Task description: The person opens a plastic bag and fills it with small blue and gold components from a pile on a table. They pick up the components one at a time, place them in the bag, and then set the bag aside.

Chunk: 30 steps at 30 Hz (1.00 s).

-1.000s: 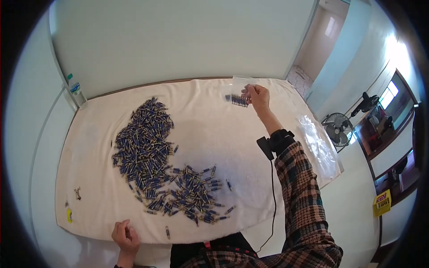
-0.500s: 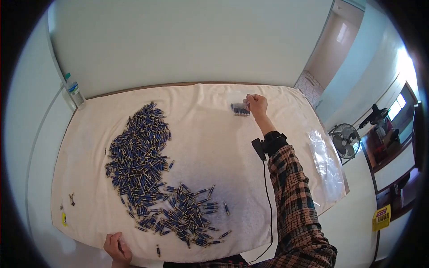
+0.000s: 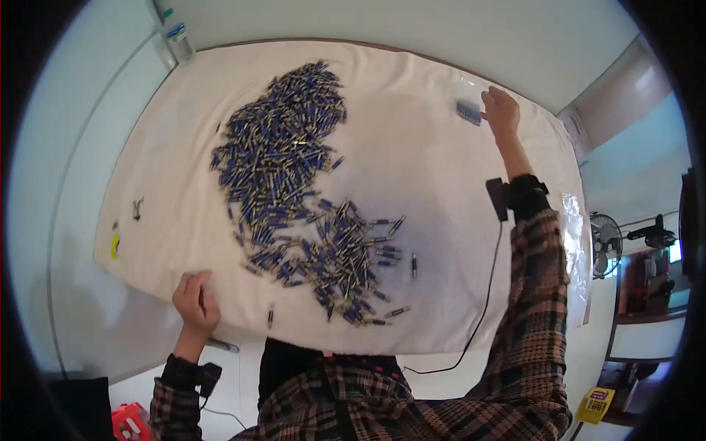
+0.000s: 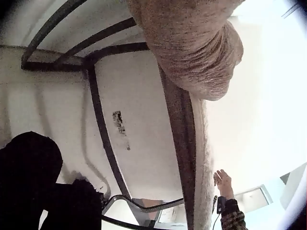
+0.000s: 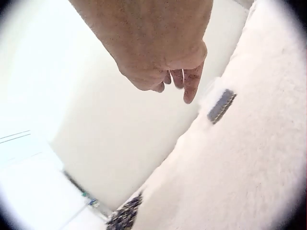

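A clear plastic bag with a neat row of small blue cylinders with brass-coloured ends [image 3: 468, 112] lies flat on the cream cloth near its far right edge. My right hand [image 3: 503, 112] hovers just to the right of it; in the right wrist view its fingers [image 5: 192, 86] hang loose, apart from the bag. At the near left edge of the cloth is my left hand [image 3: 197, 301], loosely curled and holding nothing. A large heap of the same blue cylinders [image 3: 276, 154] spreads over the left and middle, with a smaller scattered pile [image 3: 346, 257] nearer me.
Flat clear plastic bags [image 3: 575, 242] lie along the right edge of the cloth [image 3: 434, 191]. A water bottle [image 3: 176, 37] stands at the far left corner. Small metal bits [image 3: 137, 209] and a yellow item [image 3: 115, 246] lie at left. A fan [image 3: 607, 246] stands beyond the right side.
My right hand has let go of the filled bag and drawn slightly away from it; the bag lies on the cloth. The head view has shifted and turned, showing more of the left arm.
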Each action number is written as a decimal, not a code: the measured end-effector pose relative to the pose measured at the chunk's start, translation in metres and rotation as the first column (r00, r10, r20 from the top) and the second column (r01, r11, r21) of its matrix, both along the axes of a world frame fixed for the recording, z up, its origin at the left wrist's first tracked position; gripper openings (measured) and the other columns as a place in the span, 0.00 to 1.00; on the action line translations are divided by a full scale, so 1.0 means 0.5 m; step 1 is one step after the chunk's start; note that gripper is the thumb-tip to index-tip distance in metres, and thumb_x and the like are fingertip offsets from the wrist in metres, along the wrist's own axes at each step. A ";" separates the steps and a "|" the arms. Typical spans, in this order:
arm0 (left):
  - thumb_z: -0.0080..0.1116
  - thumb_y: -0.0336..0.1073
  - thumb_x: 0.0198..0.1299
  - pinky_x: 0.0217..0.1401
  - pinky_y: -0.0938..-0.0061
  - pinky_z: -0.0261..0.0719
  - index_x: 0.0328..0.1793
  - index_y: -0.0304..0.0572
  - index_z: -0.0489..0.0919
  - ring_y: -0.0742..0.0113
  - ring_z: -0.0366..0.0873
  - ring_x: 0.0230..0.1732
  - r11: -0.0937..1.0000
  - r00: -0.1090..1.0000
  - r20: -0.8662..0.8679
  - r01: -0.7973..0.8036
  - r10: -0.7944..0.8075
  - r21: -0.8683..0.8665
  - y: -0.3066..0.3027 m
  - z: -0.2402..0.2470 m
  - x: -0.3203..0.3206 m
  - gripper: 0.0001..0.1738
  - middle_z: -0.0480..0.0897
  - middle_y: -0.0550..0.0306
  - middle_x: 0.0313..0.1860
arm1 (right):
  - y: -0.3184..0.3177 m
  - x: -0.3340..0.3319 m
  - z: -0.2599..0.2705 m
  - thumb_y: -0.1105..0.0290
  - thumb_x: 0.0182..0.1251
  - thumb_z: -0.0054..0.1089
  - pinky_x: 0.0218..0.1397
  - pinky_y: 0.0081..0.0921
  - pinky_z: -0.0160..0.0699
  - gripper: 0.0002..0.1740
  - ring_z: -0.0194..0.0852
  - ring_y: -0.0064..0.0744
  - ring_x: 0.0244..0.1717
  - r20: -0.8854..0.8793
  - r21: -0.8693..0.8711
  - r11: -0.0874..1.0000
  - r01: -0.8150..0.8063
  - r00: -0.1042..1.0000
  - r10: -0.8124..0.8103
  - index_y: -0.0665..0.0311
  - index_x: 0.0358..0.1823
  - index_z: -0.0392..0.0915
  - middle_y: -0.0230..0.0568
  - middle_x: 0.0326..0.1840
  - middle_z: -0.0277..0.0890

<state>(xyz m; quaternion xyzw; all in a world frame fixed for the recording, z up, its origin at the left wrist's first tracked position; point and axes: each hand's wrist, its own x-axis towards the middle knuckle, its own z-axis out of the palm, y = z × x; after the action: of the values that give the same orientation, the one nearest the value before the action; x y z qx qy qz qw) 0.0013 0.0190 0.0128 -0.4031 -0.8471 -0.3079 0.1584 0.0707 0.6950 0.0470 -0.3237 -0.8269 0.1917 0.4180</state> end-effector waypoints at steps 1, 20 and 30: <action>0.47 0.33 0.57 0.26 0.62 0.69 0.43 0.33 0.78 0.49 0.71 0.25 1.000 1.000 -0.004 0.007 -0.007 0.011 -0.003 -0.005 -0.002 0.14 0.74 0.45 0.28 | -0.068 0.011 0.042 0.66 0.68 0.58 0.39 0.29 0.85 0.17 0.83 0.33 0.45 -0.098 -0.313 0.924 -0.220 0.975 0.199 0.70 0.52 0.78 0.47 0.45 0.82; 0.55 0.29 0.50 0.31 0.65 0.75 0.42 0.40 0.79 0.55 0.76 0.25 0.976 1.000 -0.013 0.020 -0.018 0.216 -0.010 -0.005 -0.002 0.12 0.76 0.50 0.30 | -0.811 0.151 0.074 0.52 0.49 0.72 0.55 0.41 0.74 0.37 0.74 0.48 0.54 0.626 0.138 0.865 -0.482 0.719 0.301 0.66 0.59 0.73 0.51 0.55 0.76; 0.57 0.31 0.52 0.32 0.64 0.75 0.42 0.40 0.79 0.55 0.77 0.26 0.986 0.999 0.027 0.035 -0.040 0.162 -0.015 0.001 0.005 0.10 0.76 0.50 0.31 | -0.945 0.122 0.011 0.71 0.57 0.60 0.49 0.37 0.76 0.12 0.74 0.47 0.49 0.562 -0.013 0.435 -0.900 0.353 0.748 0.62 0.43 0.80 0.43 0.44 0.76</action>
<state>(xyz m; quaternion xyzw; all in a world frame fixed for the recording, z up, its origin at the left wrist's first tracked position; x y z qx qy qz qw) 0.0037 0.0118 0.0135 -0.3999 -0.8140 -0.3846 0.1720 0.1316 0.2225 0.0525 0.1743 -0.9680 0.1615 0.0804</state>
